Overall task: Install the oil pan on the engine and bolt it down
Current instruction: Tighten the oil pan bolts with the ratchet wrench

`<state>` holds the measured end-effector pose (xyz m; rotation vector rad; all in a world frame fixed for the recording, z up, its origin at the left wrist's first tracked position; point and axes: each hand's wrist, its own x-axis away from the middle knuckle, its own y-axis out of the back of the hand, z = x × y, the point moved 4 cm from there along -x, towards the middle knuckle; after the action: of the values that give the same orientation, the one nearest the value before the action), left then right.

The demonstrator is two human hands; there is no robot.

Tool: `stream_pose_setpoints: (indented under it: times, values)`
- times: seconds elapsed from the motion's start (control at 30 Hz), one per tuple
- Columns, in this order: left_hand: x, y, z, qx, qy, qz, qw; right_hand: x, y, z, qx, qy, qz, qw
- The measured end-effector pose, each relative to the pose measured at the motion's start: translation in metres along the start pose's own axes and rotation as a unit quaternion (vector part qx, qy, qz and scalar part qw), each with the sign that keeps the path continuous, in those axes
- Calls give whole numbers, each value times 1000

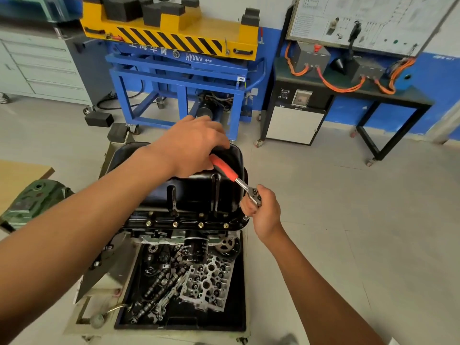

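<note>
A black oil pan (199,192) sits upside-up on the engine block (159,234), with several brass-coloured bolts (175,224) along its near flange. A ratchet wrench (230,174) with a red handle slants over the pan's right side. My left hand (191,148) grips the red handle at its far end. My right hand (261,207) is curled round the ratchet head at the pan's right corner; the socket and the bolt under it are hidden by my fingers.
Below the engine a black tray (224,322) holds a cylinder head (209,282), camshafts and an oil filter (195,250). A blue lift stand (179,78) with a yellow top stands behind. A dark bench (373,90) with orange cables is at the right, a green vise (29,202) at the left.
</note>
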<state>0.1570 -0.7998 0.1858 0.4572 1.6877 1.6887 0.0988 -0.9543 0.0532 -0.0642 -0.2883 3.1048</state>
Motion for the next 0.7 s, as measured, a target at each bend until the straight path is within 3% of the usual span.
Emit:
stream_pose_setpoints:
  times: [0.27,0.53,0.7]
  values:
    - [-24,-19,-19,39,9,-19,999,-1,5,4,-35,-7,-15,999]
    - [52,-38,-25,124,73,-112,983,-2,5,-2,-32,10,-47,998]
    - [107,-37,-46,214,88,-73,970,-6,4,-11,-29,-2,-52,998]
